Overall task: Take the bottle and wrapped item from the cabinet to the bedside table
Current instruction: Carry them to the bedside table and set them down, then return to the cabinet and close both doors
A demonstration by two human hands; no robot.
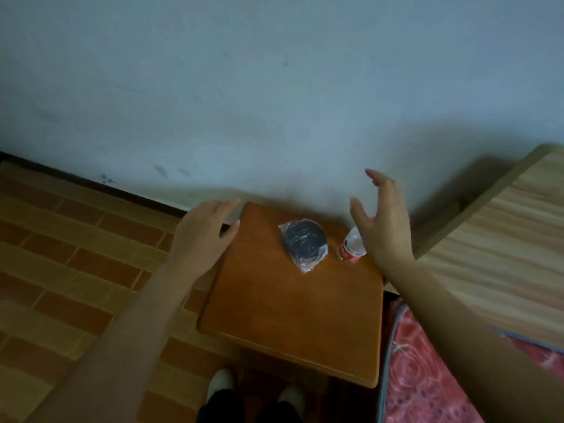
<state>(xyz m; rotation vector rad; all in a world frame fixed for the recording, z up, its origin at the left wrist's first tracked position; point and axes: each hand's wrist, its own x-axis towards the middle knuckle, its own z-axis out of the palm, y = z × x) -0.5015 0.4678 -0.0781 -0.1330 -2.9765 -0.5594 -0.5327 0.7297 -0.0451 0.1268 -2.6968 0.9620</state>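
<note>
Head view: the bottle stands on the desk near its far right corner, and the wrapped item lies just left of it. The right hand covers the bottle's top, fingers spread wide, gripping nothing. The left hand, relaxed and empty, is at the desk's left edge.
</note>
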